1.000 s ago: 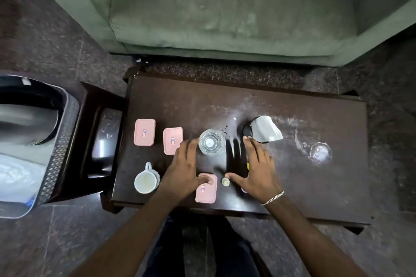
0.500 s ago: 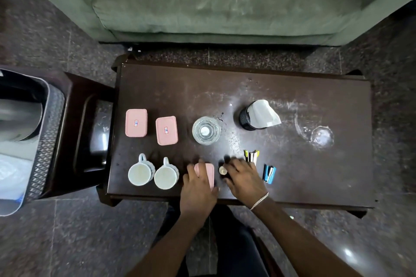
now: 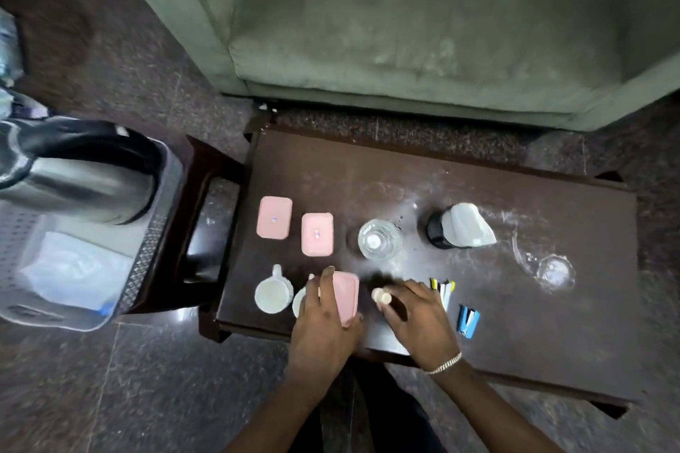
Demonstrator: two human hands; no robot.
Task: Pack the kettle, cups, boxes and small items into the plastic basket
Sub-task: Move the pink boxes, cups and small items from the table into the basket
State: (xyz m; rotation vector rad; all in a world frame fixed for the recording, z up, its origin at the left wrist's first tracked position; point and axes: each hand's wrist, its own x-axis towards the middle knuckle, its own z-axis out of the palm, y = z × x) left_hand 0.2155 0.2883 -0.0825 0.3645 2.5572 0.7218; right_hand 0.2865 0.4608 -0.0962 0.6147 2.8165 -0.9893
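Lifted now: pink box [image 3: 346,298] in left grip [image 3: 323,320] (tilted)

The worktop [image 3: 478,173] is seen as dark polished wood, scuffed with pale smears. The kettle [image 3: 73,188] is of glossy brushed metal, set in a translucent plastic basket [image 3: 147,261] with a perforated wall. The pink boxes [image 3: 274,217] appear as matt smooth plastic. Clear glass is shown by the tumbler [image 3: 379,240]. The sofa [image 3: 404,29] is covered in matt green cloth, and the floor [image 3: 147,379] is glossy speckled stone.
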